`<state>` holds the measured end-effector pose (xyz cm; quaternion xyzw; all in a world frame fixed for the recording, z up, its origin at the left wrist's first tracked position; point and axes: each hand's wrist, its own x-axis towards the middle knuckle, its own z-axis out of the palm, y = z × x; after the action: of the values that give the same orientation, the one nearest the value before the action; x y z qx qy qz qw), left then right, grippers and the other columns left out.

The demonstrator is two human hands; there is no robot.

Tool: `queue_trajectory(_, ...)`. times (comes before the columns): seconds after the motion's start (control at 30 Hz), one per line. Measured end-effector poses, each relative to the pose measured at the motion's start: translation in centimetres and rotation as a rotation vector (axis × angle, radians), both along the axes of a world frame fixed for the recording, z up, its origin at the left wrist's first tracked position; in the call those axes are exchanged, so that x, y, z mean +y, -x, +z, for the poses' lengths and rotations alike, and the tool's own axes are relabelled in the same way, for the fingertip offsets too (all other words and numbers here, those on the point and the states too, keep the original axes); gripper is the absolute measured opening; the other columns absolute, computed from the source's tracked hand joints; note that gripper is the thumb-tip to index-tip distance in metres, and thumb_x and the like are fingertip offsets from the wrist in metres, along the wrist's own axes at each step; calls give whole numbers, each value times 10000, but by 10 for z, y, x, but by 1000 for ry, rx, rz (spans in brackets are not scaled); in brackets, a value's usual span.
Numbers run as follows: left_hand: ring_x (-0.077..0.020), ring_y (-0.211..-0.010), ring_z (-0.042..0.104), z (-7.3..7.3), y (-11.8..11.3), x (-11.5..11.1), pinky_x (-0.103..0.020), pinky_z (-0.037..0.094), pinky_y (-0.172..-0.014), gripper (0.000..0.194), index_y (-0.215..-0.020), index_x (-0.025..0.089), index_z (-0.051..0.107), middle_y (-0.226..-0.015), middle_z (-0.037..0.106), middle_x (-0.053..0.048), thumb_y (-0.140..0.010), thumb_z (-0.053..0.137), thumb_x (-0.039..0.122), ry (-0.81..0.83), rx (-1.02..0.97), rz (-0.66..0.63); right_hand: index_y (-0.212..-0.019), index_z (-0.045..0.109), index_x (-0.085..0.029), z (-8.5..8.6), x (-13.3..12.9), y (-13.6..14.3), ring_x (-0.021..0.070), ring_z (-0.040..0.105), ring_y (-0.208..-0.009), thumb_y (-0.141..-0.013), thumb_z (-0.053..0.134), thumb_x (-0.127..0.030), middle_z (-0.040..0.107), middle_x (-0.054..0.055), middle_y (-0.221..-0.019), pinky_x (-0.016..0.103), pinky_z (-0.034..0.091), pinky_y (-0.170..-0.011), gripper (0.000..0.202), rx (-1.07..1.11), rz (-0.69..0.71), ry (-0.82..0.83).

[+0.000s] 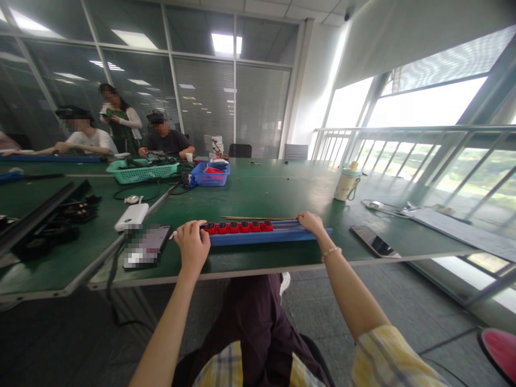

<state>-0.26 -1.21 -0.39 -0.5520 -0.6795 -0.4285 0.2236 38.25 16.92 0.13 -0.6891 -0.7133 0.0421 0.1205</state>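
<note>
In front of me on the green table [258,193] is a long blue trough-like holder [258,237]. Several small red blocks with dark tops [234,227] stand in a row along its left and middle part, while its right part shows bare grooves. My left hand [192,242] is closed around the holder's left end; a small white tip pokes out beside its fingers, too small to name. At the other end, my right hand [311,223] grips the rim, fingers bent over the far side. A thin tan stick [242,217] lies just behind the holder.
Left of the holder lie a phone [147,247] and a white power bank [132,216]. Another phone [374,242] and a bottle [347,183] stand to the right. A green basket [143,171] and blue basket [210,174] sit farther back. Several people are beyond.
</note>
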Motion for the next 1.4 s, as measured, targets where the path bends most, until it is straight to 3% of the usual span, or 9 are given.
queue_trajectory(0.57, -304, -1105, 496, 1, -1, -1, -443, 360, -929, 286, -1074, 211, 676, -1122, 645, -107, -893, 455, 218, 8, -14, -8, -1192, 749, -308, 0, 4, 0, 284, 604, -1237, -939, 375, -257, 669, 93, -1315, 395, 434, -1039, 453, -44, 5, 53)
queue_trajectory(1.0, -308, -1094, 499, 0, -1, -1, -439, 352, -924, 285, -1071, 211, 677, -1122, 647, -109, -890, 457, 211, 4, -1, -4, -1147, 764, -257, -1, 6, -2, 311, 626, -1205, -956, 355, -247, 688, 117, -1281, 428, 436, -1031, 452, -47, 70, 74)
queue_trajectory(1.4, -304, -1098, 497, 0, 1, -2, -441, 356, -916, 282, -1070, 211, 675, -1117, 646, -110, -893, 456, 210, 2, -8, -15, -1136, 759, -284, -2, 12, -2, 258, 636, -1170, -959, 352, -226, 711, 66, -1239, 414, 437, -1038, 447, -53, 110, 76)
